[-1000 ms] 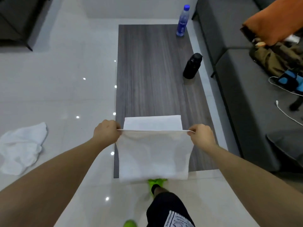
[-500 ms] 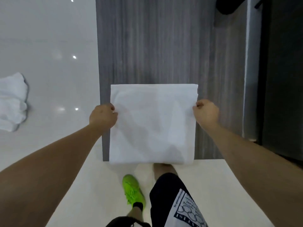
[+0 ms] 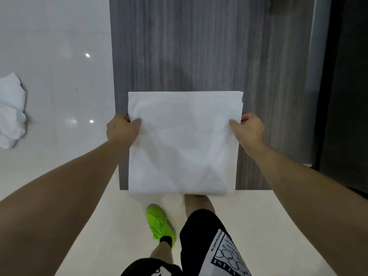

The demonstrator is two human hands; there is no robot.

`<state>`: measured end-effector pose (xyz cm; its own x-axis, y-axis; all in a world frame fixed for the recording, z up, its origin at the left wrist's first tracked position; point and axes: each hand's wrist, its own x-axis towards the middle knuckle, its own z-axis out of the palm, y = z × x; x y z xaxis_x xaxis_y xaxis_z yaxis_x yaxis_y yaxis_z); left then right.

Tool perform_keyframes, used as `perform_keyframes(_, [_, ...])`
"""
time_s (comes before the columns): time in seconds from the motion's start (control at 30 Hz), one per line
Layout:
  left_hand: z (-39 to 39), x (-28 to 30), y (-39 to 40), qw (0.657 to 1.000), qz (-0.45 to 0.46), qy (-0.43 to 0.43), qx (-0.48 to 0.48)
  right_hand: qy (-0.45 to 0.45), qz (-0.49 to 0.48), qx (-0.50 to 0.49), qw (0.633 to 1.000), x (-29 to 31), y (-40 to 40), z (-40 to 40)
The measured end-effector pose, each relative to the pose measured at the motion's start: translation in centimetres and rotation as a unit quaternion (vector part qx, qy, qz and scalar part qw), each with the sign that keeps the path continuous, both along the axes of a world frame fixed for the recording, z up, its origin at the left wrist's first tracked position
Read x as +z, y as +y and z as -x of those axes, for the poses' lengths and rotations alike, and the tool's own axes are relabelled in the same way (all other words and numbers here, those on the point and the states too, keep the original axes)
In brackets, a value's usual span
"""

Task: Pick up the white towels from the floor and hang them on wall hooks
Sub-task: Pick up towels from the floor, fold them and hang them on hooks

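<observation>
A folded white towel [image 3: 183,144] is held flat and square at the centre of the head view, over the near end of a grey wood-grain surface [image 3: 199,46] that runs from the centre up toward 12 o'clock. The towel's left edge is pinched by the left hand [image 3: 122,130], at 9 o'clock of the cloth, with the thumb laid on top of the fabric and the other fingers curled out of sight beneath it. The right edge is pinched in the same manner by the right hand [image 3: 248,131], at 3 o'clock of the cloth, thumb on top and fingers tucked under. Each grip is thus pressed closed on the towel's edge. Whether the towel lies on the surface or is held just above it cannot be told; its lower edge hangs past the near end of the surface, toward 6 o'clock. A second white towel [image 3: 12,110] is seen crumpled on the glossy pale floor [image 3: 59,86], well apart from the first, at the 9 o'clock edge of the view and partly cut off by it. At 6 o'clock, a bright green shoe [image 3: 159,222] is planted on the floor beside black shorts [image 3: 201,236] that carry a white printed patch. A dark piece of furniture [image 3: 346,86] is seen along the 3 o'clock edge, just beyond the surface.
</observation>
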<state>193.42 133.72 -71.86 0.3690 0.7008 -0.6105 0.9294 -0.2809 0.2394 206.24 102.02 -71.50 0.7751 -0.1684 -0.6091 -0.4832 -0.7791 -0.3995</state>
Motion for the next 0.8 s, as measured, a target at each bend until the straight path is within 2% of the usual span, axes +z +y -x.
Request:
perform_keyframes(0.17, [-3.1,0.0,1.3,0.995,-0.027,-0.095,0.021,-0.013,-0.136,-0.132,0.982,-0.3,1.5,-2.5])
perform_keyframes(0.37, [-5.0,1.6,2.5,0.983,-0.044,-0.171,0.053,-0.18,-0.12,-0.099,0.971,1.4,2.7,-4.6])
perform_keyframes(0.53, [-6.9,0.3,2.6,0.992,-0.05,-0.104,0.056,-0.177,-0.054,-0.042,0.982,-0.2,3.9,-6.9])
perform_keyframes(0.67, [-4.3,-0.3,0.3,0.997,-0.036,-0.069,0.027,-0.163,0.038,-0.037,0.985,-0.7,2.3,-3.2])
perform_keyframes(0.73, [-1.5,0.3,-1.4,0.996,-0.06,-0.057,-0.028,-0.135,0.083,0.002,0.987,-0.3,1.0,0.8])
perform_keyframes(0.8, [1.9,0.9,-3.3,0.985,-0.101,-0.055,-0.128,-0.129,0.087,0.106,0.982,0.3,0.2,5.4])
